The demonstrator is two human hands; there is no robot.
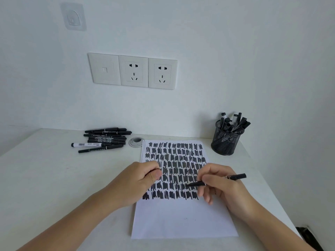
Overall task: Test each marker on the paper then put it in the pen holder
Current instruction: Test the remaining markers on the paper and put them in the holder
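A white sheet of paper (183, 218) lies on the desk, its upper half covered in rows of black scribbles. My right hand (217, 183) grips a black marker (235, 177) over the sheet's right side, tip pointing left just above the scribbles. My left hand (143, 180) rests on the paper's left edge with fingers curled; something small and dark, perhaps a cap, shows between its fingertips. A black mesh pen holder (224, 142) stands at the back right with several markers upright in it. A pile of several black markers (105, 139) lies at the back left.
A round grey cable grommet (136, 142) sits in the desk between the marker pile and the paper. The white wall with three socket plates (133, 71) rises just behind the desk. The desk's right edge runs close beside the holder and my right forearm.
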